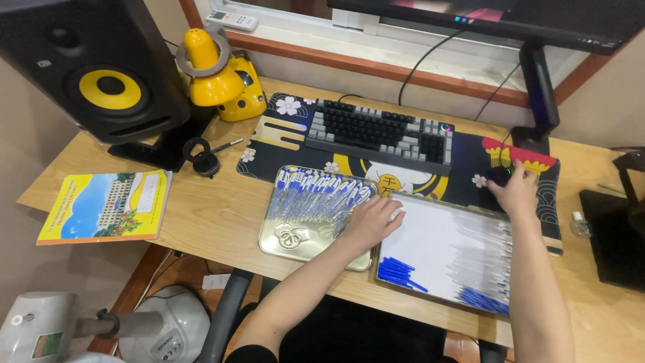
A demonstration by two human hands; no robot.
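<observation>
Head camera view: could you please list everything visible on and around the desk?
gold tray: one, desk centre, holding many blue pens
white tray: one, right of the gold one, with blue caps and clear barrels
keyboard: one, black and grey, on a flowered desk mat
speaker: one, black with yellow cone, back left
lamp: one, yellow, beside the speaker
booklet: one, yellow and blue, left edge
monitor: one, black, back right
left hand: at the seam between the trays
right hand: on a mouse, mostly hidden
</observation>
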